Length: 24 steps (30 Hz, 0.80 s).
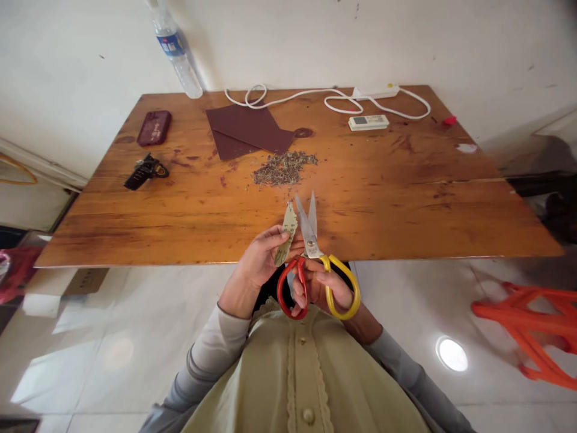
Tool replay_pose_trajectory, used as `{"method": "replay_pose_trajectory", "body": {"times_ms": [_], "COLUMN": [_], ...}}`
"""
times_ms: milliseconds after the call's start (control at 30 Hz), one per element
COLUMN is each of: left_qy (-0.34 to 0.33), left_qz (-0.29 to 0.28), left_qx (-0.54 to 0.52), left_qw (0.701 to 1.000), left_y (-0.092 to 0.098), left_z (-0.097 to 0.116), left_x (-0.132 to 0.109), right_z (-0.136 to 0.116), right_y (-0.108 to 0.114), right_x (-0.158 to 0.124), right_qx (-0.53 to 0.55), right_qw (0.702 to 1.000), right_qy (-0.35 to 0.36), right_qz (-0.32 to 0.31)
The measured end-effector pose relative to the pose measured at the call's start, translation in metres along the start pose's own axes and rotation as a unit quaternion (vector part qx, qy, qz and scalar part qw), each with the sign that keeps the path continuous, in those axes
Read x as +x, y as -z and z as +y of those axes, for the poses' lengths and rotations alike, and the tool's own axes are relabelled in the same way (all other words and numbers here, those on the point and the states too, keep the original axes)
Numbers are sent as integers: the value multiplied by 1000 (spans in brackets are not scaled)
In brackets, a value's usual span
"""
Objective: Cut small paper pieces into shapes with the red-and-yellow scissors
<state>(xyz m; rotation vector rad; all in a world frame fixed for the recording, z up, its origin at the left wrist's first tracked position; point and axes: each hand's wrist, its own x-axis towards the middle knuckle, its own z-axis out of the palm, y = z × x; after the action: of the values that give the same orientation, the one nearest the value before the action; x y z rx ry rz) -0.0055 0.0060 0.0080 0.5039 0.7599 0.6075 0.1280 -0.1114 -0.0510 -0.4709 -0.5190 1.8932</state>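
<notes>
Red-and-yellow-handled steel scissors [311, 243] fill curled right fingers [313, 266]; left fingers [273, 233] pinch a jagged pale-green strip [291, 221] (printing unreadable) at the bench's [406, 210] front edge.

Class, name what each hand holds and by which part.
Left hand: greenish strip, near its middle. Right hand: scissors, by the red and yellow handles.

Illumination is bright and diffuse. I note a round, burnt-out glare [452, 353] on the floor tiles [396, 385] at right, with pale angular reflections at left. The bottle [177, 51] casts a soft shadow on the white wall [288, 42], which dims at far right. Scissors [311, 246] at centre appear sharp; wide-angle distortion stretches the margins.
</notes>
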Motion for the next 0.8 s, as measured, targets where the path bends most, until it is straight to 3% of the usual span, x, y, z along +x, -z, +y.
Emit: {"method": "replay_pose_trajectory", "body": {"times_ms": [300, 800], "left_qy": [-118, -148], "left_qz": [60, 61], "left_qx": [30, 63], "left_qw": [991, 985], "left_y": [-3, -24], "left_z": [4, -2], "left_x": [-1, -5], "right_z": [11, 6], "right_y": [7, -8], "right_x": [-3, -4], "right_qx": [-53, -130], "right_qw": [998, 991], "right_qy": [45, 23], "right_qz": [0, -6]}}
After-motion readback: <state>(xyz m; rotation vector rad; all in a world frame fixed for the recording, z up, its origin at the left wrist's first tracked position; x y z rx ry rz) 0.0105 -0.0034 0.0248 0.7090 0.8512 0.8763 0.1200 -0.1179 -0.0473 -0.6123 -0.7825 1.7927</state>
